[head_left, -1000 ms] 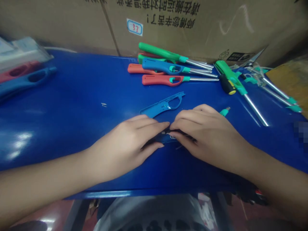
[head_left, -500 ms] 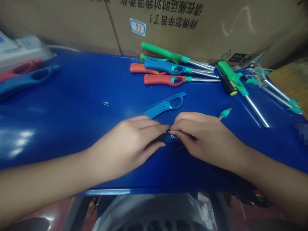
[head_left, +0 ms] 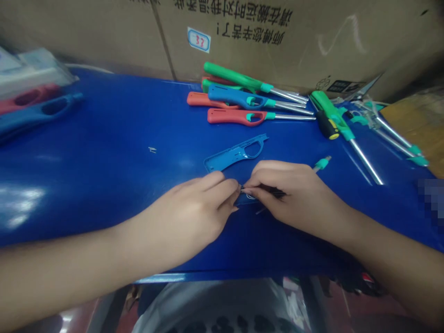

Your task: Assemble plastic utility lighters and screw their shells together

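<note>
My left hand (head_left: 204,206) and my right hand (head_left: 284,189) meet fingertip to fingertip low over the table. Between them lies a blue lighter shell half (head_left: 247,200), mostly covered by my fingers, with a thin white wire (head_left: 250,196) looped inside it. Both hands are closed in a pinch at a small dark part whose kind I cannot make out. A second blue shell half (head_left: 225,158), its hollow side up, rests just beyond my fingers. Past my right knuckles shows a metal piece with a teal collar (head_left: 322,163).
Assembled long lighters (head_left: 239,117) in red, blue, orange and green are piled near the cardboard box (head_left: 243,55). A screwdriver (head_left: 329,127) lies by a green lighter (head_left: 333,115) on the right. Small pins (head_left: 152,150) lie at left; red and blue shells (head_left: 41,111) lie farther left.
My left fingers have curled in and the hand has turned slightly, its thumb now mostly tucked under. My right hand stays nearly in place, still pinching. The table objects stay put.
</note>
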### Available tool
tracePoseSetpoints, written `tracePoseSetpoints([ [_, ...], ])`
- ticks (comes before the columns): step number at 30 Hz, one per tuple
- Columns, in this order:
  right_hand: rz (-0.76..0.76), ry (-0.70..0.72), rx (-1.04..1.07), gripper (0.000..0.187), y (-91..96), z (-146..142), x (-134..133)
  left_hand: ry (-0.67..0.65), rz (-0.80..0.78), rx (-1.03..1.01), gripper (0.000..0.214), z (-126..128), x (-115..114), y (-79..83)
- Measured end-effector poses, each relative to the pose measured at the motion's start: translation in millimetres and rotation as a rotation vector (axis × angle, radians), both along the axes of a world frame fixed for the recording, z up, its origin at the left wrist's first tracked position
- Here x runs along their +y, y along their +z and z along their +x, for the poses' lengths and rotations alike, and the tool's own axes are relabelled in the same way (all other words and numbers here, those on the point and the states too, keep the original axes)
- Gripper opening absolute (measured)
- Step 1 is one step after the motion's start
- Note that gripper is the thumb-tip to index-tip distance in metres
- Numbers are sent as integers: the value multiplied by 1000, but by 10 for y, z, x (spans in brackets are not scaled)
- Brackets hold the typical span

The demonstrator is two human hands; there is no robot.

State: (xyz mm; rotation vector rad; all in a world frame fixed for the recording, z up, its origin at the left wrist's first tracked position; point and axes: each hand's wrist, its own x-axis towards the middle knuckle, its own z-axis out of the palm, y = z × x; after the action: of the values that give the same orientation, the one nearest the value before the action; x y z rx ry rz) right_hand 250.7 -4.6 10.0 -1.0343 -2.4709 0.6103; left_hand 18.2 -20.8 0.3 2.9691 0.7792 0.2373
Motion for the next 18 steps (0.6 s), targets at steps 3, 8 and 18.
tracePoseSetpoints([
  [3, 24, -50, -28, 15, 82, 84, 47, -7, -2, 14, 30, -60, 8, 56],
  [8, 28, 19, -147, 4, 288, 426, 219, 103, -134, -90, 26, -201, 89, 191],
  [18, -137, 168, -239, 12, 280, 582, 318, 122, -145, -59, 33, -235, 138, 264],
])
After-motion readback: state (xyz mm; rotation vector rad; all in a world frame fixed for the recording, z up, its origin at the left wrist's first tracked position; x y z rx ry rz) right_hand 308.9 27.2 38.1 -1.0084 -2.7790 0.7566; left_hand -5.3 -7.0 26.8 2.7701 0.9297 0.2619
